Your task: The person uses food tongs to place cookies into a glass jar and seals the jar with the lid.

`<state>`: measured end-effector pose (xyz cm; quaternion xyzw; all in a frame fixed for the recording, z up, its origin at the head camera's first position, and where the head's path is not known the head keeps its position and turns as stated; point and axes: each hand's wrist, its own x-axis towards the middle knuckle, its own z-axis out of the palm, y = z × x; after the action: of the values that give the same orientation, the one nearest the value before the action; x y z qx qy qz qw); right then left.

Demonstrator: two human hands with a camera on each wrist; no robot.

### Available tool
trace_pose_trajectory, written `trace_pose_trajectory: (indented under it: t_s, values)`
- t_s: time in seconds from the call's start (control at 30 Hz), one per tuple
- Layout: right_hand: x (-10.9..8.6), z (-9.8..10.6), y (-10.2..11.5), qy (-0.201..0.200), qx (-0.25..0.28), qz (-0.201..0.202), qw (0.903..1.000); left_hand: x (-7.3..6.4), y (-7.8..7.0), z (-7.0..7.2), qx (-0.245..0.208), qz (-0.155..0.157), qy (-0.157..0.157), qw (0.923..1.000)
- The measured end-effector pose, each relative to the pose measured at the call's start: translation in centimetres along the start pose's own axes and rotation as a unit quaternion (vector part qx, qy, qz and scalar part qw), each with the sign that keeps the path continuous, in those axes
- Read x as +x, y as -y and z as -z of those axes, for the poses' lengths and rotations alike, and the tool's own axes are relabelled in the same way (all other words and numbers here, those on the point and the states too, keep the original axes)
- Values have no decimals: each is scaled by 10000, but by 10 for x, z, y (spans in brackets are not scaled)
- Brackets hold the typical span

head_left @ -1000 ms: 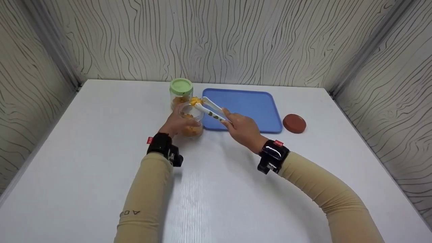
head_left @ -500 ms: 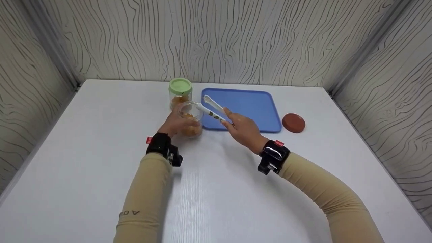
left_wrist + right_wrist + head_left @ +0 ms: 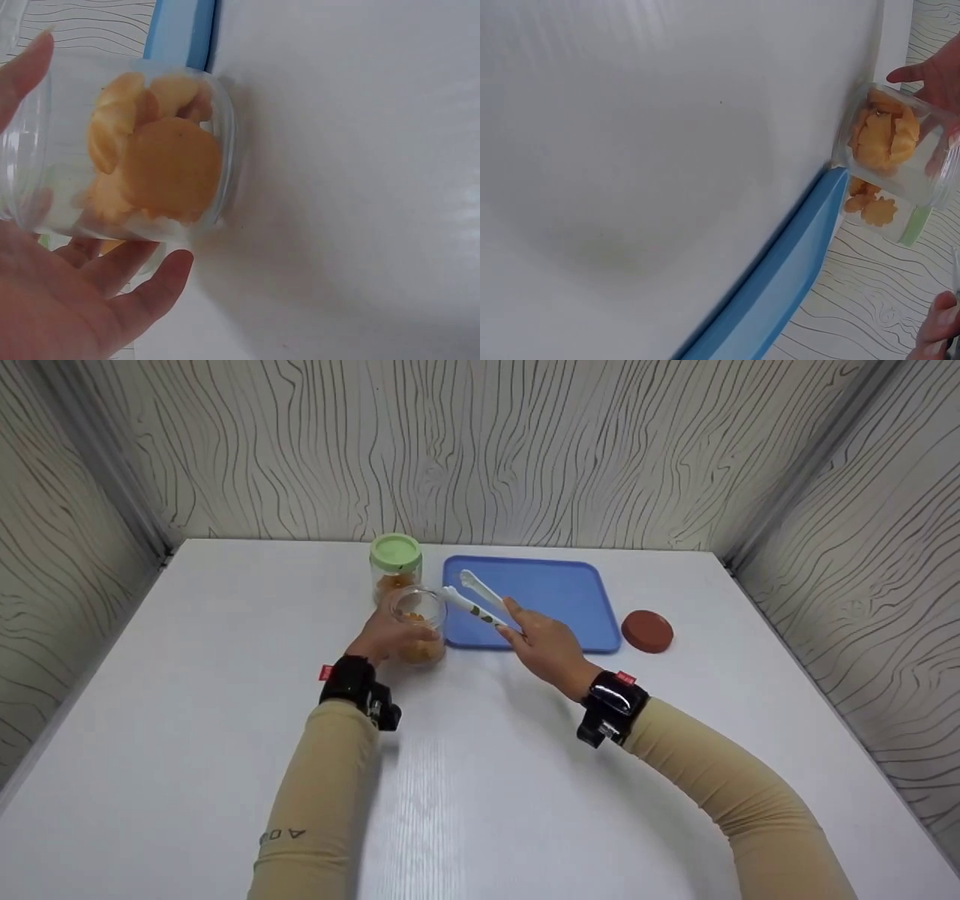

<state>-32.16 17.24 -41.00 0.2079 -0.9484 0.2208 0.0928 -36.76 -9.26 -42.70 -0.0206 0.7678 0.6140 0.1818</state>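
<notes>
A clear open-mouthed jar stands upright on the white table with orange, scalloped cookies in its lower part. My left hand holds it from the left side, thumb in front and fingers behind. In my right hand is a pair of white tongs with dark spots. Their tips are spread apart with nothing between them, just right of the jar's mouth and above the tray's left part. The right wrist view shows only some fingertips of the right hand, at its lower right corner.
A second jar with a green lid, holding more cookies, stands just behind the first. To the right lies a blue tray, close to the open jar. A reddish-brown lid rests beyond the tray's right edge. Patterned panels surround the table.
A second ago the tongs gripped a cookie over the jar's mouth; half a second ago it was gone from them. The tongs have since shifted slightly right. The left hand stays on the jar.
</notes>
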Motion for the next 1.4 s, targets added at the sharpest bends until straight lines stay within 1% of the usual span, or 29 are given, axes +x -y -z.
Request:
trace_pose_trajectory:
  t_s: [0.17, 0.4, 0.53, 0.73, 0.87, 1.0, 1.13, 1.27, 1.4]
  values:
    - [-2, 1, -4, -109, -2, 6, 9999, -2, -1, 0, -21, -80, -32, 10000]
    - [-5, 3, -9, -63, 14, -90, 9999, 0, 1, 0, 30, -24, -22, 10000]
    - [-6, 3, -11, -62, 22, -121, 9999, 0, 1, 0, 76, -20, -71, 9999]
    - [-8, 2, -16, -72, -33, -156, 9998, 0, 0, -1, 12, -28, -55, 10000]
    - [-10, 3, -20, -120, -32, -286, 9995, -1, -1, -1, 5, -94, -62, 9999]
    - [-12, 3, -23, -21, 38, -483, 9988, -1, 0, 0, -36, -223, -38, 9997]
    - [-14, 4, -24, 22, 87, -516, 9986, -1, 2, 1, -72, -302, -2, 9995]
    - [-15, 5, -25, -54, 115, -485, 9987, 0, 2, 1, 8, -272, -2, 9996]
    - [-16, 6, -29, -89, 121, -559, 9983, 1, 1, 0, 123, -188, -1, 9997]
